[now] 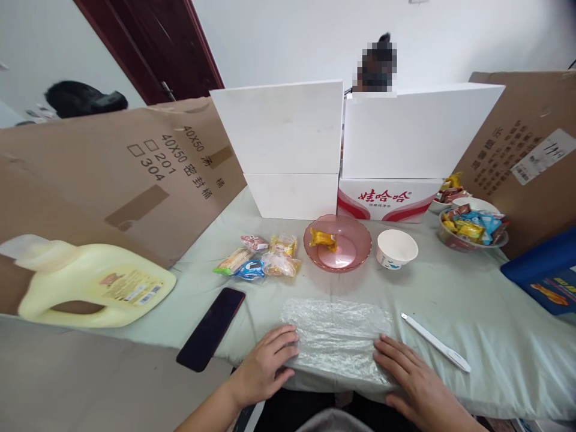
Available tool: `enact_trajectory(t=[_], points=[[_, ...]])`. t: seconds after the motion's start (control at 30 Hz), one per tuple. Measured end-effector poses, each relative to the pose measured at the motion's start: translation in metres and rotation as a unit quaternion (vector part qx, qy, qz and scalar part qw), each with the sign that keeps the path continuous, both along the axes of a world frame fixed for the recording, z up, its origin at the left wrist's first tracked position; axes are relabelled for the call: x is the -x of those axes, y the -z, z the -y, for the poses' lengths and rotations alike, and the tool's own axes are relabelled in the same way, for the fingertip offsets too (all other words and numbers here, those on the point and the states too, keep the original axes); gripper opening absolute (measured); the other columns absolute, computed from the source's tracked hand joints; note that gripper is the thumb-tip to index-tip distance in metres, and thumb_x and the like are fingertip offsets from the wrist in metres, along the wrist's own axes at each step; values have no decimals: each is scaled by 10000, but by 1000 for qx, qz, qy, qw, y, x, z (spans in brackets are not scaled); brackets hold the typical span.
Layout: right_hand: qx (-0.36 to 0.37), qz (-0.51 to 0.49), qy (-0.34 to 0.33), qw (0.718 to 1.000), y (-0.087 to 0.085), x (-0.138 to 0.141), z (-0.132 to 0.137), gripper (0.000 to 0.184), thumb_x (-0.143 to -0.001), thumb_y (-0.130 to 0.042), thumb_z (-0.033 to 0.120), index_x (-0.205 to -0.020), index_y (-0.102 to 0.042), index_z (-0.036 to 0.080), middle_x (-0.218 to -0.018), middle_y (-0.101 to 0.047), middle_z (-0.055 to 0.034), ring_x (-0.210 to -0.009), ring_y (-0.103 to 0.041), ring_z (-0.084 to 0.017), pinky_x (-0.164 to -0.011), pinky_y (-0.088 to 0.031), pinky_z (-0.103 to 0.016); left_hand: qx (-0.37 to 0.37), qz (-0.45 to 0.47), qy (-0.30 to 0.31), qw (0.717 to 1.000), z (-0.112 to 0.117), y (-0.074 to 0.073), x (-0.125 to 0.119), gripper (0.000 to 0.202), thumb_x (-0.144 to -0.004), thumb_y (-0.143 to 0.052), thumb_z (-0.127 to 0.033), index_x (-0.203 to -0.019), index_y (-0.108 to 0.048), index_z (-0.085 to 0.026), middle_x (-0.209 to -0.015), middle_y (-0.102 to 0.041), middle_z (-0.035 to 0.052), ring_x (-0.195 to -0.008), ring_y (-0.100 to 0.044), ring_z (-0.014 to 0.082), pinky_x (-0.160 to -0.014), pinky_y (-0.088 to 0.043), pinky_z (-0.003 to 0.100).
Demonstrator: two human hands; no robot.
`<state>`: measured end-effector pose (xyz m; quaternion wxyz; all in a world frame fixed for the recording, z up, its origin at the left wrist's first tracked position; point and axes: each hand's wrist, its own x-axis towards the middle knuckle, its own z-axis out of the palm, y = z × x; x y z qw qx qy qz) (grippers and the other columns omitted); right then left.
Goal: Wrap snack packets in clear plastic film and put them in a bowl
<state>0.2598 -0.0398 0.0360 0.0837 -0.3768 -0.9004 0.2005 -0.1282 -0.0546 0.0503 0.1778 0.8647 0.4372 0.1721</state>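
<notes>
A clear plastic bag [335, 336] lies flat and crinkled on the cloth in front of me. My left hand [267, 363] rests with its fingertips on the bag's left edge, fingers stretched out. On the right edge lies my right hand [407, 375], fingers extended and apart from the thumb. Just beyond the bag stands a pink translucent bowl [353, 240] holding yellow-wrapped snacks [323, 239]. To its right is a white paper bowl [396, 247]. Several wrapped snacks [258, 258] sit in a group left of the pink bowl.
A black phone [211, 330] and a yellow jug [99, 285] lie to the left. At right are a white cutter-like tool [435, 342], a bowl of snacks [472, 231] and a blue container [544, 273]. White boxes [292, 138] and cardboard [126, 180] wall the table; a person sits behind.
</notes>
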Motion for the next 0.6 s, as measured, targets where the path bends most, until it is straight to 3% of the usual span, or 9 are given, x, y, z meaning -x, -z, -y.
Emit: enact_trajectory(t=[0.1, 0.23, 0.43, 0.6], points=[[-16, -16, 40, 999, 5, -4, 10, 336, -923, -475, 260, -1233, -604, 280, -1401, -516, -47, -1362, -378, -238, -1090, -380, -453, 20, 25, -4, 999, 2, -3, 3, 181, -828, -544, -112, -903, -668, -219, -1095, -661, 75, -1223, -519, 246, -1020, -470, 408], [-16, -74, 78, 994, 0, 2, 16, 208, -929, -477, 266, -981, -679, 266, -1211, -649, -54, -1250, -511, -229, -1020, -453, -414, 66, 64, -28, 995, 0, -10, 3, 206, -885, -466, -133, -874, -651, -222, -1038, -673, 72, -1164, -558, 224, -996, -477, 389], [41, -148, 200, 968, -7, 14, 4, 310, -973, -347, 351, -1003, -633, 235, -1029, -684, -83, -968, -646, -204, -849, -525, -349, 75, 79, -125, 986, -22, -7, -4, 256, -965, -358, -282, -962, -604, -212, -917, -673, 64, -872, -631, 182, -830, -514, 305], [6, -72, 318, 945, 1, 28, -17, 379, -973, -275, 424, -932, -600, 235, -946, -694, -60, -795, -674, -206, -686, -513, -320, 4, -27, -174, 984, -52, 2, -19, 260, -949, -360, -248, -956, -618, -223, -904, -677, 43, -796, -635, 170, -748, -495, 272]])
